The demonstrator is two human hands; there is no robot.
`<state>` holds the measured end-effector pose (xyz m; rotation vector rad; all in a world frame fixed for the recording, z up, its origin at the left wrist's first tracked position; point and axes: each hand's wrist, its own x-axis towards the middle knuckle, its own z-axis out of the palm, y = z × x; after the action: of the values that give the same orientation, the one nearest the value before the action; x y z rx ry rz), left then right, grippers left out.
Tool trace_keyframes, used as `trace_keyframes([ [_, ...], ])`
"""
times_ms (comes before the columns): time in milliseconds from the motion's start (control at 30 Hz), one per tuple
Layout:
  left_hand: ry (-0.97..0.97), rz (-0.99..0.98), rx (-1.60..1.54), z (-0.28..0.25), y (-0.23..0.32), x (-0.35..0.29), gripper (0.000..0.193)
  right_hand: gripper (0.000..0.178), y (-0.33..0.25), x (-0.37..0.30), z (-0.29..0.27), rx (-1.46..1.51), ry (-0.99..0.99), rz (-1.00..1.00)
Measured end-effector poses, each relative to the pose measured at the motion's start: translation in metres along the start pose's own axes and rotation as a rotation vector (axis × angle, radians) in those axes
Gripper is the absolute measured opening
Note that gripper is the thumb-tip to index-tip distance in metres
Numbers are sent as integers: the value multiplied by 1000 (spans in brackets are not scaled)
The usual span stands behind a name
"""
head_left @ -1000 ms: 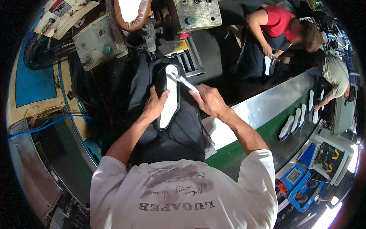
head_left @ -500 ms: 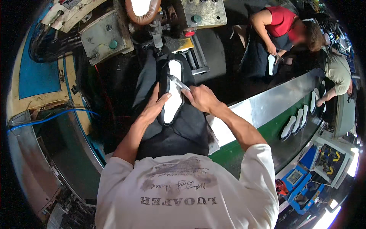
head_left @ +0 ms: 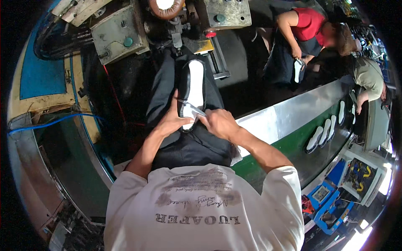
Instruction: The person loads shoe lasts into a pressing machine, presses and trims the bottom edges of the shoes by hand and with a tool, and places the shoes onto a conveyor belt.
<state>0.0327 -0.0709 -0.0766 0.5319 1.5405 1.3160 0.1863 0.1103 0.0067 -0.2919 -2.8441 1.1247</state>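
Observation:
A dark shoe upper with a white sole face (head_left: 194, 85) lies sole up along my lap, its far end toward the machine. My left hand (head_left: 169, 121) grips the left side of its near end, thumb resting on the white face. My right hand (head_left: 222, 124) is closed round a slim, blade-like metal tool (head_left: 193, 108). The tool's tip reaches left across the white face, close to my left hand. Its handle is hidden in my right fist, and I cannot tell its exact kind.
Ahead stands a machine with a brown padded ring (head_left: 166, 9) and grey control boxes (head_left: 118, 37). To the right runs a metal-edged green conveyor (head_left: 268, 157) carrying several white-soled shoes (head_left: 323, 133). Beyond it, a person in red (head_left: 309, 25) holds a similar shoe; another person (head_left: 368, 73) leans over the conveyor.
The tool and my right hand have moved nearer, from the middle of the white face to its near end. My left hand has slid nearer too. The shoe has shifted slightly away.

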Motion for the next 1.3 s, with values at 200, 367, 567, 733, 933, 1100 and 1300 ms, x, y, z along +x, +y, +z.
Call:
trace_keyframes([
  [200, 28, -29, 52, 0, -6, -1, 129, 40, -18, 2, -8, 119, 114, -7],
  [367, 69, -7, 87, -4, 20, -12, 114, 50, 8, 13, -11, -93, -202, 229],
  [567, -49, 113, 546, -111, 169, -43, 86, 43, -36, 2, -83, 78, -32, 233],
  [733, -84, 70, 389, -84, 180, 47, 92, 39, -28, -7, -77, 148, 10, 219],
  [933, -119, -122, 151, -4, 83, 60, 75, 37, -13, -39, -74, 18, -121, 359],
  [1100, -34, -127, 259, 17, 28, 2, 97, 39, 0, -45, -67, -164, -246, 256],
  [1300, 164, -26, 443, 38, 17, -16, 93, 38, 11, -21, -42, -399, -252, -36],
])
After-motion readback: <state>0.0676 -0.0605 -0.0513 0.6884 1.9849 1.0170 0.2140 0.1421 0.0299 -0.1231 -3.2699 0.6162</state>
